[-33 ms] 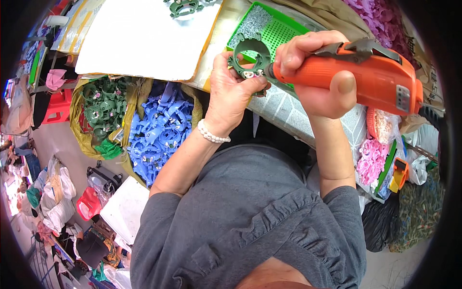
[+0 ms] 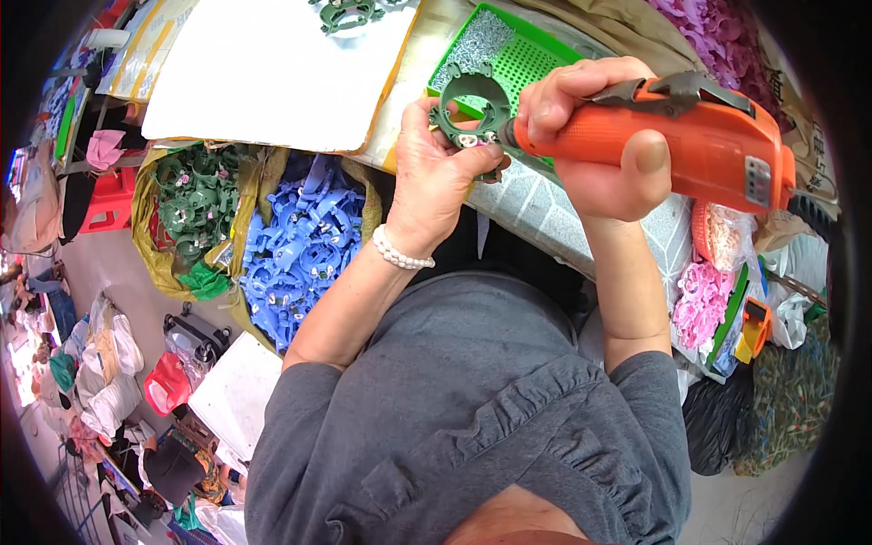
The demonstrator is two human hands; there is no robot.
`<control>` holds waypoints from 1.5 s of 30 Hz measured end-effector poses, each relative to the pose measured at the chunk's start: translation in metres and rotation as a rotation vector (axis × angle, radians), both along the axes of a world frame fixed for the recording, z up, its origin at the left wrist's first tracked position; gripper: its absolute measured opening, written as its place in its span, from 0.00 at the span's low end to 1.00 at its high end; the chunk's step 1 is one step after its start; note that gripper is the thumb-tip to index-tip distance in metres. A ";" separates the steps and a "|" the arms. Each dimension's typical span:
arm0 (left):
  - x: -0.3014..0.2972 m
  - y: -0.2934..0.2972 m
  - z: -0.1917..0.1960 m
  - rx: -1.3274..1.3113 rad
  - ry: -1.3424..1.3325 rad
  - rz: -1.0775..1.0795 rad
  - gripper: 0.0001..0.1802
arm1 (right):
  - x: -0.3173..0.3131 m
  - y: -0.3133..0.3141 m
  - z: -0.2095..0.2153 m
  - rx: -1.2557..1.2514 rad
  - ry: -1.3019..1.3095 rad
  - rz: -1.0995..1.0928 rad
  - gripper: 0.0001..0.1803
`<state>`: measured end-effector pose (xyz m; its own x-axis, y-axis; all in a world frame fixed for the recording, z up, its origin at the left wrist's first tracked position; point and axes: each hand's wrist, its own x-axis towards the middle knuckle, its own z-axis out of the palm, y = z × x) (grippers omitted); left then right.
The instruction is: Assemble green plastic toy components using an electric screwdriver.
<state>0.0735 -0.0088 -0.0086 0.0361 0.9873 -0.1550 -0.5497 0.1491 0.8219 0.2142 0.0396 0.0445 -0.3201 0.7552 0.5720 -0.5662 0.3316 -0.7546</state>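
A dark green plastic ring-shaped part is pinched in my left hand, its opening facing up and small white-and-pink pieces on its near side. My right hand wraps round an orange electric screwdriver, which lies almost level and points left. The screwdriver's nose meets the right side of the green part. Its very tip is hidden there. Just beyond both hands stands a bright green perforated tray with a heap of small silvery screws at its left end.
More green parts lie on a white board at the far left. Left of me, sacks hold green parts and blue parts. Pink parts sit at the right, purple ones at the far right. A cord trails from the screwdriver.
The rear end of the screwdriver has shifted very slightly left. Both hands keep their hold, and the green part stays where it was.
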 end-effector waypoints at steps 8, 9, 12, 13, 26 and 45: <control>-0.008 0.001 0.008 0.017 0.001 -0.025 0.32 | 0.011 -0.005 0.016 0.063 0.058 0.075 0.42; -0.005 0.005 0.002 0.053 -0.073 -0.041 0.33 | 0.020 -0.008 0.023 0.065 0.044 0.040 0.44; -0.018 0.005 0.006 0.069 0.002 0.046 0.33 | 0.024 -0.006 0.027 0.015 0.043 0.031 0.43; -0.022 0.003 0.003 0.078 0.003 0.067 0.33 | 0.022 -0.006 0.024 -0.020 0.059 -0.014 0.43; -0.030 -0.001 0.005 0.032 0.133 0.059 0.34 | 0.011 0.021 0.005 -0.100 -0.023 -0.233 0.35; -0.024 0.001 0.003 0.005 0.145 0.007 0.35 | 0.004 0.045 -0.041 -0.232 -0.082 -0.450 0.22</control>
<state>0.0497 -0.0078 -0.0058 0.0068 0.9881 -0.1533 -0.4261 0.1416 0.8935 0.2180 0.0842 0.0033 0.0292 0.9328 0.3593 -0.3418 0.3471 -0.8733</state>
